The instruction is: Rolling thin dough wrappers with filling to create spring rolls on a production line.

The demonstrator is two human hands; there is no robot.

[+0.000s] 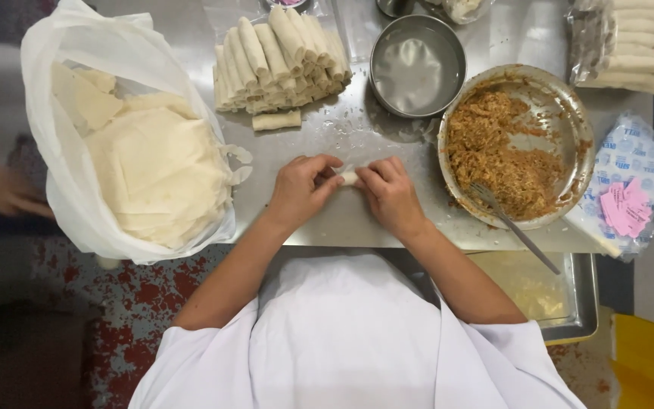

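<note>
— Both sets of fingertips are pinched onto one small, pale, cylinder-shaped pastry roll [349,178]: the left hand [300,189] closes on its nine o'clock end, the right hand [390,195] on its three o'clock end.

— Where does the roll lie?

— On the bare steel tabletop [342,129], between the two hands and mostly hidden by them; only a short middle stretch shows. Its long axis runs from nine o'clock to three o'clock, lying flat.

— And the hands?

— Palms down, knuckles up, fingers curled inward toward each other. Both forearms come up from six o'clock and converge, elbows spread out from the white-clad body.

— What's around them?

— At twelve o'clock, a stacked pile of finished pale rolls [278,60] and a round empty steel pan [417,67]. At three o'clock, a round metal bowl of brown shredded filling [515,145] with a metal fork [510,223] leaning in it. At nine o'clock, a white plastic bag of thin cream-coloured wrapper sheets [157,170]. Another person's blurred hand [9,193] sits at the far nine o'clock edge.
</note>
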